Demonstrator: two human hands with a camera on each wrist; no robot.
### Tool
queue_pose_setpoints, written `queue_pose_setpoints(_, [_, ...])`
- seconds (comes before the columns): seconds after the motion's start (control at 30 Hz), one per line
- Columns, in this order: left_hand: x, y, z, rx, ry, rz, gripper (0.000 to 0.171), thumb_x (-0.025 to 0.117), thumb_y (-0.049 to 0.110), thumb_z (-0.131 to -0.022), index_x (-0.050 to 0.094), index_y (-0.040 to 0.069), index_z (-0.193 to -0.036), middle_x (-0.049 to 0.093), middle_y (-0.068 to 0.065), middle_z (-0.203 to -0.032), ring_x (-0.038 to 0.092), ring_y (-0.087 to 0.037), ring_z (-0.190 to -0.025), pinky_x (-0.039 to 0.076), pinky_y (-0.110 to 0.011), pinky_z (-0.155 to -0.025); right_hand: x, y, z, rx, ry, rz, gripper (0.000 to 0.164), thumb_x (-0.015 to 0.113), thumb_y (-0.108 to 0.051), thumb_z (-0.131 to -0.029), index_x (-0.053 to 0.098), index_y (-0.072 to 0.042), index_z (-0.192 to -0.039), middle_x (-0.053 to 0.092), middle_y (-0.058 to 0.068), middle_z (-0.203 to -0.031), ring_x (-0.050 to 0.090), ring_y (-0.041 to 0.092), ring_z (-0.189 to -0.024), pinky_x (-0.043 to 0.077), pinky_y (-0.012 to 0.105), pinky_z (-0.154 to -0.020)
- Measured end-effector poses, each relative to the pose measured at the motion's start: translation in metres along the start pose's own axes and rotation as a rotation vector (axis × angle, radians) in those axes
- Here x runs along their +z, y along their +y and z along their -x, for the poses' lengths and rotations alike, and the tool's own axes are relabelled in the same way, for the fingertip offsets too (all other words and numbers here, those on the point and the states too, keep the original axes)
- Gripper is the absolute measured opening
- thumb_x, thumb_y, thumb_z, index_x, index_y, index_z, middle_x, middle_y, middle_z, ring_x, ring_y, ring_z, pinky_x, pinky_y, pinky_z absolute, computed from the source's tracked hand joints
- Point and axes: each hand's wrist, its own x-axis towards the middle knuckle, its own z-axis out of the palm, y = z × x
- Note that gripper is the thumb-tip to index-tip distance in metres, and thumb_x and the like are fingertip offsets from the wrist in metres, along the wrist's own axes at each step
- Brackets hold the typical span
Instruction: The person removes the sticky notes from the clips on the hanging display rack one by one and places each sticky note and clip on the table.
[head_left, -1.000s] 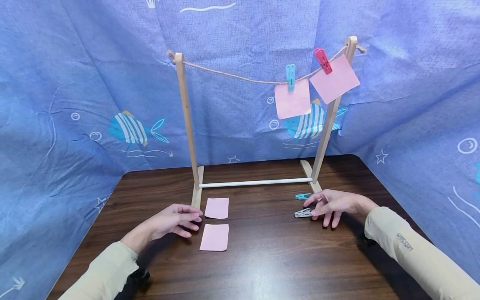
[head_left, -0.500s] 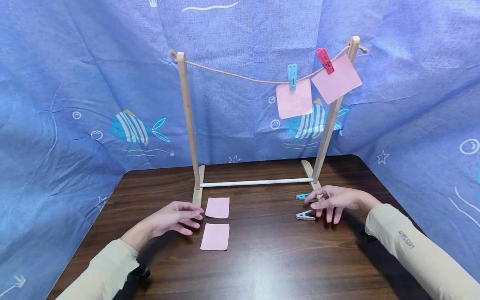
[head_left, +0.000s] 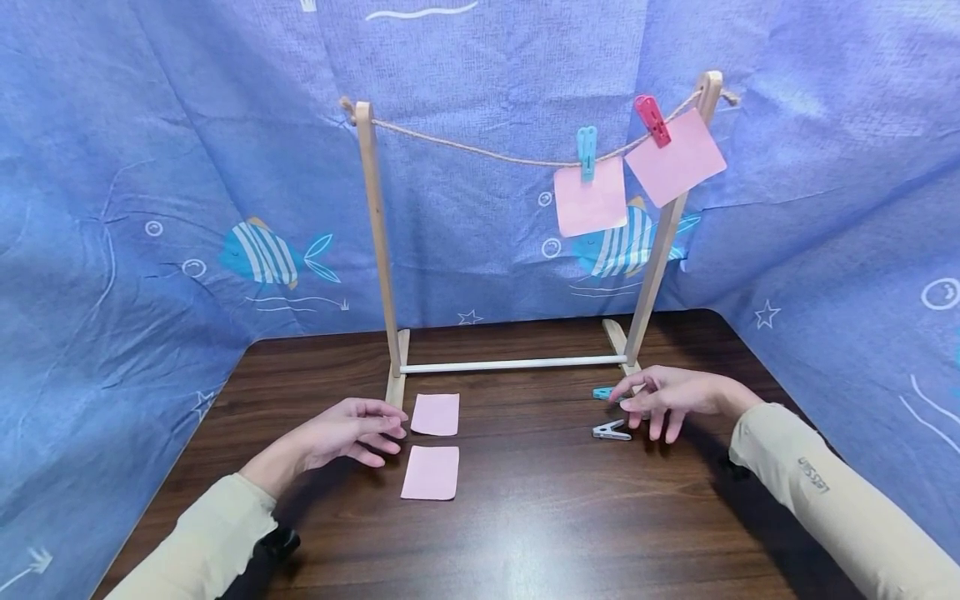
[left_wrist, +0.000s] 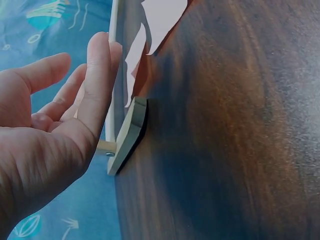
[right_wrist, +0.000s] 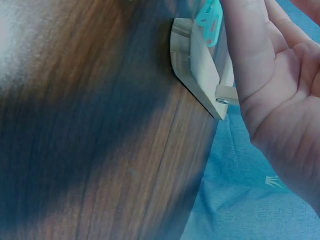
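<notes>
My left hand (head_left: 347, 431) hovers with relaxed fingers just left of two pink paper squares, one farther back (head_left: 435, 415) and one nearer (head_left: 431, 473). Nothing is held in it, as the left wrist view (left_wrist: 60, 110) also shows. At the right, my right hand (head_left: 675, 398) hangs over the table with loosely bent fingers. Its index fingertip is close to a blue clothespin (head_left: 602, 392); whether they touch I cannot tell. In the right wrist view that clothespin (right_wrist: 210, 25) shows beyond the fingers. A grey clothespin (head_left: 611, 431) lies just below the fingertips.
A wooden stand (head_left: 378, 242) carries a sagging rope (head_left: 465, 148). On its right half hang two pink papers (head_left: 590, 204), (head_left: 678, 162), held by a blue clothespin (head_left: 587, 150) and a red clothespin (head_left: 652, 121). A white rod (head_left: 513, 364) joins the stand's feet. Blue curtains surround the table.
The right hand has let go of the grey clothespin, which now lies on the table, and has moved slightly back toward the blue one. The left hand has barely moved.
</notes>
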Motion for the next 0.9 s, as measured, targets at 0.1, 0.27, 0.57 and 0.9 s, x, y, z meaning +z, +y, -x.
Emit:
queue_pose_setpoints(0.1, [-0.001, 0.004, -0.001, 0.001, -0.004, -0.004, 0.049, 0.059, 0.019, -0.104, 0.046, -0.012, -0.140, 0.063, -0.028, -0.125, 0.068, -0.040, -0.109, 0.062, -0.044, -0.081, -0.001, -0.003, 0.001, 0.003, 0.000, 0.013, 0.048, 0.061, -0.024, -0.104, 0.049, 0.001, -0.143, 0.067, 0.022, -0.104, 0.071, 0.024, -0.071, 0.062, 0.041, -0.058])
queue_pose_setpoints(0.27, [-0.001, 0.014, -0.003, 0.010, -0.007, -0.014, 0.050, 0.060, 0.019, -0.104, 0.045, -0.011, -0.142, 0.061, -0.030, -0.128, 0.069, -0.036, -0.106, 0.062, -0.044, -0.081, -0.002, -0.009, 0.002, 0.015, 0.005, 0.030, 0.048, 0.062, -0.024, -0.103, 0.050, 0.001, -0.142, 0.065, 0.025, -0.107, 0.070, 0.026, -0.074, 0.062, 0.038, -0.058])
queue_pose_setpoints(0.57, [0.008, 0.038, -0.010, 0.040, -0.053, -0.028, 0.039, 0.061, 0.016, -0.103, 0.054, -0.004, -0.135, 0.064, -0.022, -0.117, 0.070, -0.029, -0.100, 0.062, -0.042, -0.078, -0.006, -0.027, 0.001, -0.032, -0.045, 0.042, 0.045, 0.059, -0.021, -0.105, 0.050, 0.007, -0.138, 0.066, 0.020, -0.098, 0.069, 0.022, -0.075, 0.062, 0.038, -0.061])
queue_pose_setpoints(0.9, [0.017, 0.068, -0.014, 0.113, -0.110, -0.067, 0.035, 0.061, 0.018, -0.104, 0.058, -0.001, -0.132, 0.064, -0.015, -0.114, 0.069, -0.026, -0.097, 0.062, -0.041, -0.077, -0.009, -0.059, 0.003, -0.108, -0.114, 0.064, 0.028, 0.054, -0.017, -0.107, 0.061, 0.001, -0.126, 0.067, 0.025, -0.104, 0.070, 0.030, -0.089, 0.058, 0.059, -0.082])
